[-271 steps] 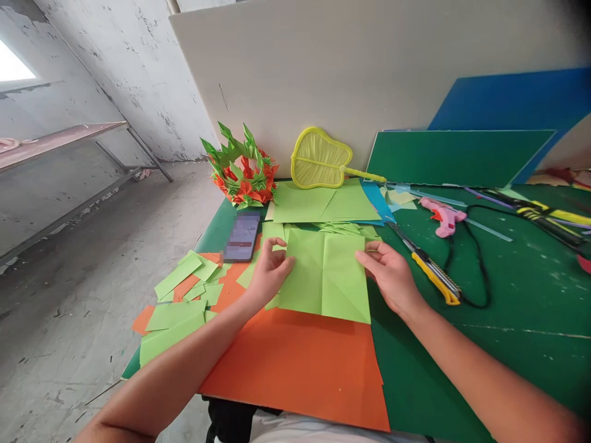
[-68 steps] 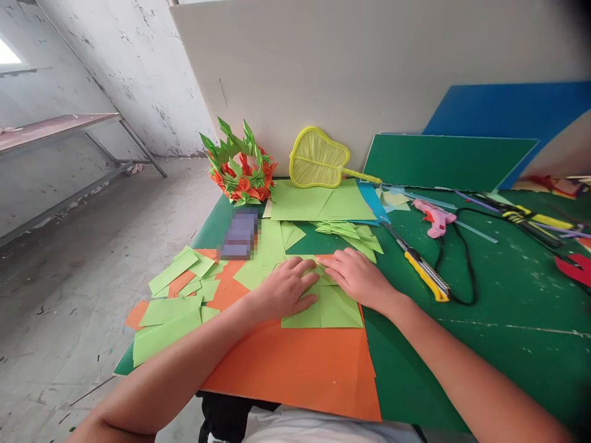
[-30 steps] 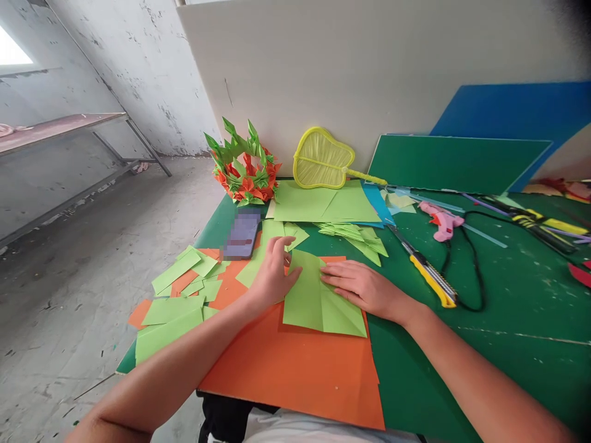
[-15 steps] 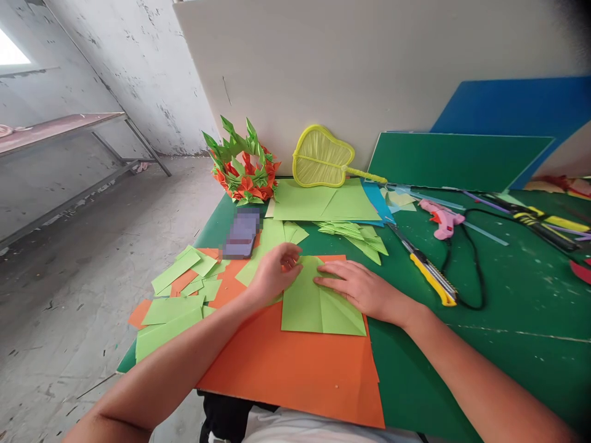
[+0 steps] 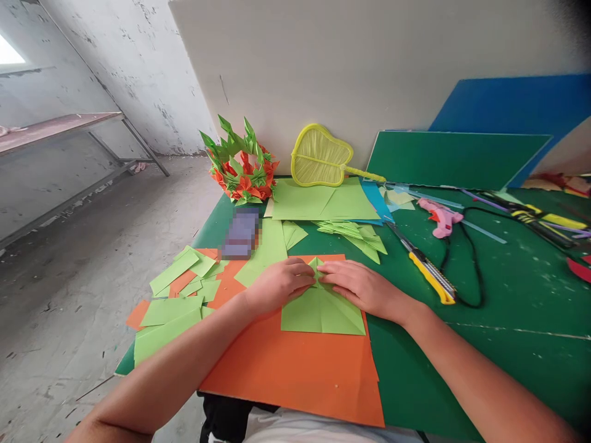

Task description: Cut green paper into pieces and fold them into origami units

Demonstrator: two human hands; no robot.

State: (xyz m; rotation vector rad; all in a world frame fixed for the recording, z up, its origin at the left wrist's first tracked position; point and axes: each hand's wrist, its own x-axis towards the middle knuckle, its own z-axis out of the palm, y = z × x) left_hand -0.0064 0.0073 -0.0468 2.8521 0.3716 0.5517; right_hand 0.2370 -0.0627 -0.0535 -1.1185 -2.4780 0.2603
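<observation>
Pinned folded lime-green paper (image 5: 321,315) beneath half-open, flat-pressed hands (image 5: 281,284) onto orange paper (image 5: 295,375), on scuffed green tabletop (image 5: 415,384) right of flaking white wall (image 5: 138,67)!

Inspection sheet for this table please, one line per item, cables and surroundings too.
Surface: green table, pale specks and a pale line at right; orange paper covers part of the near side.
Job's things: green sheet, creased, far end folded to a point; folded green pieces lie beyond it.
Clutter: paper scraps and phone at left; utility knife and pink glue gun at right.
Grip: left hand and right hand both on the green sheet.
Cables: black cord loops near the knife; plug not seen.
Surroundings: green board in front of blue board; dark flecks on floor.
</observation>
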